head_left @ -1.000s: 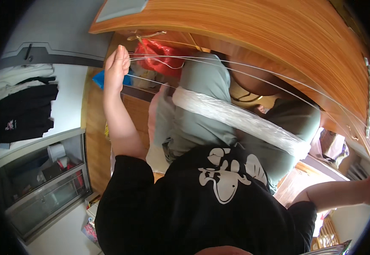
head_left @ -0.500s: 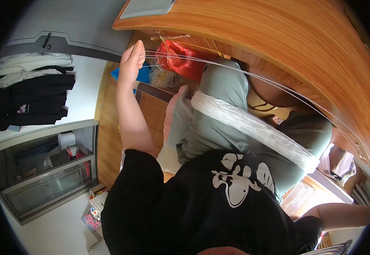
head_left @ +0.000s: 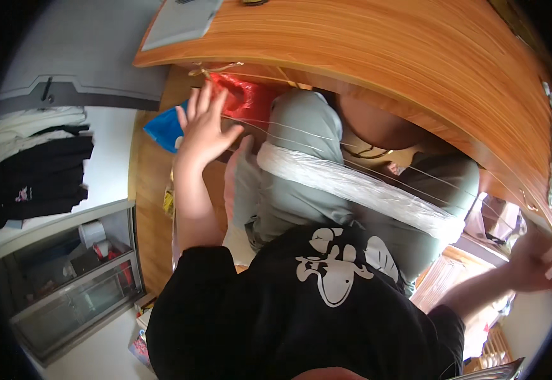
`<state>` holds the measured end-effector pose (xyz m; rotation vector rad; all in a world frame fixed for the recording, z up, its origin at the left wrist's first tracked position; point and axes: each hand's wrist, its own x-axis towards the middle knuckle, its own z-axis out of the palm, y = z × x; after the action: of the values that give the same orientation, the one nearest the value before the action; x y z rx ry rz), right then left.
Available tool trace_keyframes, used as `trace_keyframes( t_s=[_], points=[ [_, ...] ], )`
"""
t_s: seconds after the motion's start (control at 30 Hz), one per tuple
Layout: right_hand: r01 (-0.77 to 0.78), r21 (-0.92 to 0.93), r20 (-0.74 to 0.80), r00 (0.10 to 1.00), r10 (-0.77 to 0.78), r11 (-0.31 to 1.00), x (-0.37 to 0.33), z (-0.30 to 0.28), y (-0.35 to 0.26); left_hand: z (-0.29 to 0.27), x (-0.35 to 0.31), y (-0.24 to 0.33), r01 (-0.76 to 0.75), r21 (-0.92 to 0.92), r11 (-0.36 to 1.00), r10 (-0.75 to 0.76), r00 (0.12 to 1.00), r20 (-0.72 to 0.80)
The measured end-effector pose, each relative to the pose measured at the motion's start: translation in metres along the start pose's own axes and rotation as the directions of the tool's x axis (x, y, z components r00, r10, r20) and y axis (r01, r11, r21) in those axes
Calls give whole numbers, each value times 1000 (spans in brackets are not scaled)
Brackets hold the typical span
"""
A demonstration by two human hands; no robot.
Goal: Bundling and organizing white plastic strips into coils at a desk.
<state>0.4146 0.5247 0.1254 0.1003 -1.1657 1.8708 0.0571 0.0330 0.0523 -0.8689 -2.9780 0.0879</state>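
A long skein of white thread (head_left: pixel 358 183) stretches across both my knees, over grey-green trousers. Several loose thin strands (head_left: pixel 377 166) run above it from beside my left hand toward the right side. My left hand (head_left: pixel 205 130) is raised beyond my left knee, open with its fingers spread, and the strands pass close to its thumb. At the far right edge, my right hand (head_left: pixel 534 261) is blurred, its fingers curled round something pale that I cannot make out.
A wooden table (head_left: pixel 377 57) curves above my knees, with a twisted pale cord (head_left: pixel 551 149) at its right end. Below its left end hang a red plastic bag (head_left: pixel 241 98) and a blue bag (head_left: pixel 164 128). Dark clothes (head_left: pixel 38 171) hang at left above a glass-fronted cabinet (head_left: pixel 79 297).
My left hand has opened from a pinch and dropped lower, and the taut strands have come down slack over my knees. My right hand has come into view at the right.
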Motion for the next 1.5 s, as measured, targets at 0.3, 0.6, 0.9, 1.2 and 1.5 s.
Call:
trace_keyframes(
  t_s=[0.3, 0.6, 0.9, 1.2, 1.5],
  points=[
    [-163, -621, 457, 719, 523, 766, -81, 119, 164, -24, -9, 193, 249, -850, -464, 499, 866, -19],
    [-578, -376, 193, 716, 671, 725, -85, 132, 164, -4, -3, 223, 343, -769, -540, 450, 889, 81],
    [-925, 18, 239, 373, 896, 380, -97, 94, 181, -8, 3, 214, 349, -702, -621, 447, 893, 49],
    [-871, 5, -41, 491, 870, 491, -80, 113, 172, 6, -7, 231, 248, -965, -87, 439, 879, 186],
    [-389, -738, 181, 673, 717, 551, -130, 97, 176, 11, -25, 231, 322, -856, -406, 231, 942, 245]
  ],
)
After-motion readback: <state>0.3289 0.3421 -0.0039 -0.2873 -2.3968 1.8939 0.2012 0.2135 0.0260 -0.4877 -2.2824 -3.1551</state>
